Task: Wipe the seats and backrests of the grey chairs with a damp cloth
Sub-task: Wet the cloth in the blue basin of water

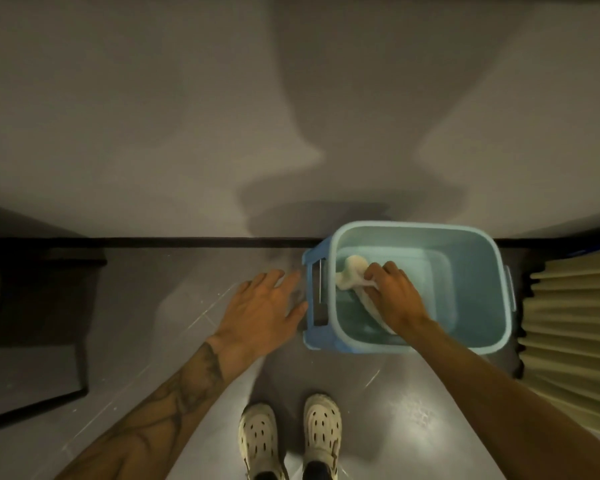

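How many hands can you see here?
2. The left hand is spread open beside the blue bucket; the right hand is inside the bucket, gripping a pale cloth.

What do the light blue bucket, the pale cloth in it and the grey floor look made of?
The light blue rectangular bucket looks like smooth moulded plastic, by its uniform rim. The pale cloth in the right hand seems soft fabric: it bunches and drapes. The grey floor looks like glossy tile or vinyl, showing glare.

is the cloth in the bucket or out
In: the cloth lies inside the blue bucket, below its rim, gripped by the right hand reaching in.
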Demonstrator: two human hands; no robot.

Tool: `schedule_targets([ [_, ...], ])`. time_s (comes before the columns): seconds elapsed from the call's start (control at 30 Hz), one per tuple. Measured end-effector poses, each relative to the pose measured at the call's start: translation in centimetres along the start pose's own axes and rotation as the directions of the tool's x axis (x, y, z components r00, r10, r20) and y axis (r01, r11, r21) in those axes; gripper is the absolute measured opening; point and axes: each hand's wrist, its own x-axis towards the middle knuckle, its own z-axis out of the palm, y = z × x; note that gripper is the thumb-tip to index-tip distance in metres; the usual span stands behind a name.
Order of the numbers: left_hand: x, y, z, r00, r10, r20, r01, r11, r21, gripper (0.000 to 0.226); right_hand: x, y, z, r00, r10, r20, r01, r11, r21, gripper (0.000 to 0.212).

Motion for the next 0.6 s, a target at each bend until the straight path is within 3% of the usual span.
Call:
schedule_targets([
  [0.2,-6.5,2.6,-6.2,0.999,-0.036,0.006,0.036,0.999,-0.02,0.062,-6.3,-5.7,-8.5,0.996,-0.027,-0.084,0.037,0.993,0.111,0.021],
  [0.37,-15.1,3.7,-13.5,0.994,-0.09,-0.06,0.087,0.995,-0.042,0.061,-13.0,-14.6,-15.3,0.978,-0.16,-0.134,0.18,0.971,0.158,0.023],
  [0.6,-27.8,-2.2,-20.9,0.959,-0.21,-0.19,0.196,0.976,-0.092,0.063,-20.6,-29.1,-18.9,0.921,-0.358,-0.154,0.378,0.917,0.128,0.019],
])
